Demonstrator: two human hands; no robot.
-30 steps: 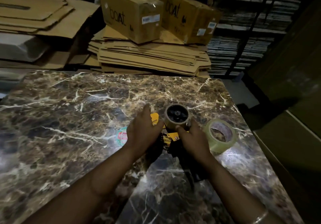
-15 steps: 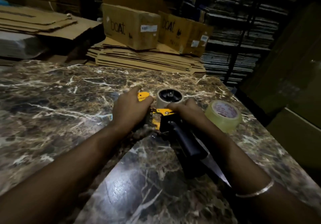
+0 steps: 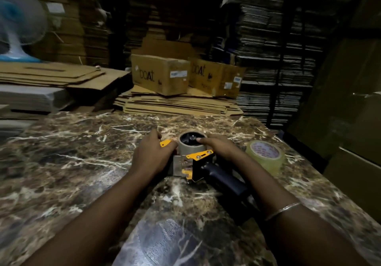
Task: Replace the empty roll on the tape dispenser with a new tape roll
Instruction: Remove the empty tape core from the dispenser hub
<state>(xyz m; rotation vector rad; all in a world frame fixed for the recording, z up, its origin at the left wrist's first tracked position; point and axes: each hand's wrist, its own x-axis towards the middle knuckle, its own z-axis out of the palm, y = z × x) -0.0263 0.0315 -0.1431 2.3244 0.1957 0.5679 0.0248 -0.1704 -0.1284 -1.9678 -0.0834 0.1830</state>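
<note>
Looking down at the marble counter (image 3: 68,162), I see the tape dispenser (image 3: 198,162) lying on its side near the middle, its black handle pointing toward me and its yellow-and-metal front plate facing left. On its hub sits the empty roll (image 3: 190,146), a bare cardboard core with the black spindle showing inside. The new tape roll (image 3: 266,156), clear with a printed core label, lies flat on the counter just to the right of the dispenser, apart from both hands. Behind the counter two closed cardboard boxes (image 3: 160,76) rest on a stack of flattened cardboard (image 3: 177,104); what they hold I cannot tell. A fan (image 3: 18,22) stands at the far left.

Compared with half a second ago, the view has tipped up, showing more of the stacked cardboard behind. My right hand has shifted, its index finger now lying across the top of the core rather than at its near edge.

My left hand (image 3: 152,156) clasps the dispenser's front end, fingers (image 3: 157,134) curled over the yellow tab. My right hand (image 3: 222,148) grasps the empty roll, thumb side hidden behind it, the wrist resting over the dispenser's frame.
</note>
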